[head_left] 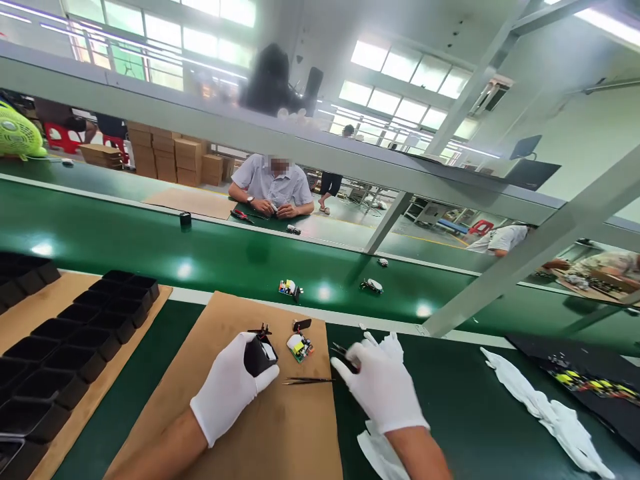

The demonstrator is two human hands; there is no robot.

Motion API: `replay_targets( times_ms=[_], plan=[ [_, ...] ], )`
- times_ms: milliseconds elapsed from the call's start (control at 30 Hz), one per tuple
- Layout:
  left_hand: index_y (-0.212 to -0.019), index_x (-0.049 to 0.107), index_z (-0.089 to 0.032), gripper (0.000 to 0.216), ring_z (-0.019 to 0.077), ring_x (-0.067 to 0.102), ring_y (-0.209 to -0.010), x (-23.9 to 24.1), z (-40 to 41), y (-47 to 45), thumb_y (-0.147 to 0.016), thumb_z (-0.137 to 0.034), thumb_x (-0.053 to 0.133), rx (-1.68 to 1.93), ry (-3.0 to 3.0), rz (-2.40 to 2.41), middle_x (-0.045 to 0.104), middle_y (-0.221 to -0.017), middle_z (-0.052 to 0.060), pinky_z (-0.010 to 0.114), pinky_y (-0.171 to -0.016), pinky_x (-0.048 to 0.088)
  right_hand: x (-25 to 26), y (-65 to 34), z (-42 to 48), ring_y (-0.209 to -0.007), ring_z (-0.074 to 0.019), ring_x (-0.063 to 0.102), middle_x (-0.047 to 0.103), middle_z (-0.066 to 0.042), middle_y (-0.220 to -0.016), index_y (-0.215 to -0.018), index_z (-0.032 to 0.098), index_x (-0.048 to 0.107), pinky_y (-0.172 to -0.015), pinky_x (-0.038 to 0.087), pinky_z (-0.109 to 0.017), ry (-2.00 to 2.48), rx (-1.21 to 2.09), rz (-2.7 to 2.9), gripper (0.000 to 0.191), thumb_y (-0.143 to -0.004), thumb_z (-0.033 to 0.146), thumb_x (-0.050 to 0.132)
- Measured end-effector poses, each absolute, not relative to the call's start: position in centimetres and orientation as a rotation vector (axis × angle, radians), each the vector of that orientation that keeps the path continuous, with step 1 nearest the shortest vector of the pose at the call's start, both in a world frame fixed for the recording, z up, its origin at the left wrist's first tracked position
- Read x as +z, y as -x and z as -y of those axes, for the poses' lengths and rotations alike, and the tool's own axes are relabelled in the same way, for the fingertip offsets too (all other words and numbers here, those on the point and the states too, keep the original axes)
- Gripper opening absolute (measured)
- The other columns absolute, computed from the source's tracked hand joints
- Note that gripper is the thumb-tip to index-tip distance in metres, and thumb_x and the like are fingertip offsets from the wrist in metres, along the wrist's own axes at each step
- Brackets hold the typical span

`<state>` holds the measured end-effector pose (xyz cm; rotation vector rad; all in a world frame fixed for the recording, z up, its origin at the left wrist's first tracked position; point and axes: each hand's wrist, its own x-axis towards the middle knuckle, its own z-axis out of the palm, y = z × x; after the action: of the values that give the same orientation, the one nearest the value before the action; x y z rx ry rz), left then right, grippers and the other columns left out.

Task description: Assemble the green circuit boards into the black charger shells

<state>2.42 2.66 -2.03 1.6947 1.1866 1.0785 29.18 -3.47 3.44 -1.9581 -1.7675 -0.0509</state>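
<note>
My left hand [230, 390], in a white glove, is closed around a small black plastic housing [259, 355] with thin leads sticking out of its top. It hovers over a brown cardboard mat [280, 433]. My right hand [383, 385], also gloved, curls over a small dark tool [343, 355] at the mat's right edge; I cannot make the tool out. Between the hands lie a small circuit board with yellow and green parts [300, 347] and black tweezers [307, 381].
A green conveyor belt [150, 243] runs across, carrying circuit boards [289, 288] and small parts [373, 285]. Black trays [75, 340] stack at left. Spare white gloves [545, 410] lie right. A person [274, 187] sits opposite. Grey frame bars [525, 260] cross above.
</note>
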Motion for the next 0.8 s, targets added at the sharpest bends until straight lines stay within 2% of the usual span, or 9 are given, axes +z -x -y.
replay_targets(
  times_ms=[67, 167, 267, 333, 433, 500, 567, 667, 800],
  plan=[
    [-0.103, 0.064, -0.024, 0.033, 0.0275, 0.076, -0.088, -1.9, -2.9, -2.4, -0.075, -0.032, 0.078, 1.080, -1.697, -1.217, 0.078, -0.096, 0.005, 0.044, -0.082, 0.063, 2.4, -33.0, 3.7, -0.102, -0.0407, 0.067, 0.070, -0.013, -0.087, -0.062, 0.025, 0.052, -0.080, 0.056, -0.056, 2.038, -0.165, 1.748, 0.028, -0.075, 0.037, 0.074],
    [-0.103, 0.062, -0.024, 0.035, 0.0272, 0.076, -0.087, -2.5, -2.8, -2.6, -0.074, -0.030, 0.080, 1.045, -1.746, -1.195, 0.077, -0.096, 0.004, 0.044, -0.081, 0.063, -0.1, -36.3, 4.1, -0.115, -0.0411, 0.065, 0.069, -0.018, -0.105, -0.068, 0.026, 0.052, -0.077, 0.057, -0.050, 2.101, -0.248, 1.734, 0.020, -0.080, 0.037, 0.064],
    [-0.110, 0.062, -0.025, 0.040, 0.0268, 0.075, -0.091, -3.3, -2.3, -2.7, -0.075, -0.027, 0.079, 1.002, -1.833, -1.172, 0.075, -0.101, 0.004, 0.044, -0.085, 0.063, -1.7, -37.7, 4.3, -0.136, -0.0417, 0.054, 0.065, -0.021, -0.124, -0.070, 0.025, 0.052, -0.091, 0.057, -0.051, 2.138, -0.334, 1.878, 0.023, -0.085, 0.039, 0.063],
    [-0.113, 0.061, -0.025, 0.040, 0.0267, 0.074, -0.093, -3.7, -2.0, -2.7, -0.076, -0.025, 0.078, 0.971, -1.894, -1.179, 0.073, -0.103, 0.004, 0.044, -0.085, 0.062, -1.5, -38.2, 4.2, -0.142, -0.0420, 0.050, 0.065, -0.021, -0.127, -0.073, 0.023, 0.056, -0.100, 0.054, -0.052, 2.139, -0.376, 2.018, 0.023, -0.091, 0.037, 0.059],
    [-0.114, 0.062, -0.026, 0.041, 0.0252, 0.073, -0.090, -3.8, -1.8, -2.6, -0.077, -0.022, 0.078, 0.947, -1.970, -1.164, 0.071, -0.103, 0.004, 0.040, -0.082, 0.062, 0.7, -38.1, 3.8, -0.125, -0.0392, 0.062, 0.067, -0.019, -0.115, -0.081, 0.023, 0.059, -0.092, 0.056, -0.050, 2.154, -0.324, 2.003, 0.029, -0.102, 0.039, 0.047],
    [-0.114, 0.062, -0.027, 0.040, 0.0233, 0.072, -0.088, -3.8, -1.8, -2.6, -0.078, -0.020, 0.078, 0.948, -2.011, -1.134, 0.069, -0.102, 0.003, 0.038, -0.081, 0.061, 2.5, -37.0, 3.8, -0.107, -0.0326, 0.069, 0.069, -0.013, -0.108, -0.081, 0.025, 0.054, -0.091, 0.055, -0.049, 2.080, -0.178, 1.975, 0.030, -0.104, 0.041, 0.044],
    [-0.115, 0.061, -0.027, 0.040, 0.0219, 0.071, -0.088, -3.7, -1.8, -2.6, -0.079, -0.017, 0.077, 0.960, -2.046, -1.113, 0.067, -0.103, 0.002, 0.037, -0.082, 0.060, 4.0, -35.2, 4.1, -0.098, -0.0278, 0.069, 0.071, -0.009, -0.102, -0.079, 0.025, 0.047, -0.093, 0.055, -0.048, 1.936, 0.038, 2.019, 0.031, -0.103, 0.045, 0.048],
    [-0.119, 0.061, -0.028, 0.043, 0.0212, 0.070, -0.090, -3.6, -1.9, -2.5, -0.081, -0.015, 0.075, 0.981, -2.090, -1.120, 0.066, -0.105, 0.002, 0.036, -0.083, 0.059, 4.7, -31.8, 5.2, -0.085, -0.0214, 0.067, 0.074, -0.003, -0.101, -0.079, 0.026, 0.047, -0.078, 0.055, -0.036, 1.874, 0.431, 2.081, 0.033, -0.106, 0.045, 0.043],
    [-0.115, 0.063, -0.028, 0.038, 0.0206, 0.069, -0.092, -3.6, -2.2, -2.4, -0.082, -0.012, 0.071, 1.002, -2.151, -1.145, 0.067, -0.106, 0.002, 0.034, -0.083, 0.059, 3.4, -28.9, 6.5, -0.066, -0.0184, 0.061, 0.074, 0.003, -0.093, -0.084, 0.031, 0.055, -0.058, 0.046, -0.030, 1.992, 0.446, 2.101, 0.026, -0.101, 0.050, 0.054]
  ],
)
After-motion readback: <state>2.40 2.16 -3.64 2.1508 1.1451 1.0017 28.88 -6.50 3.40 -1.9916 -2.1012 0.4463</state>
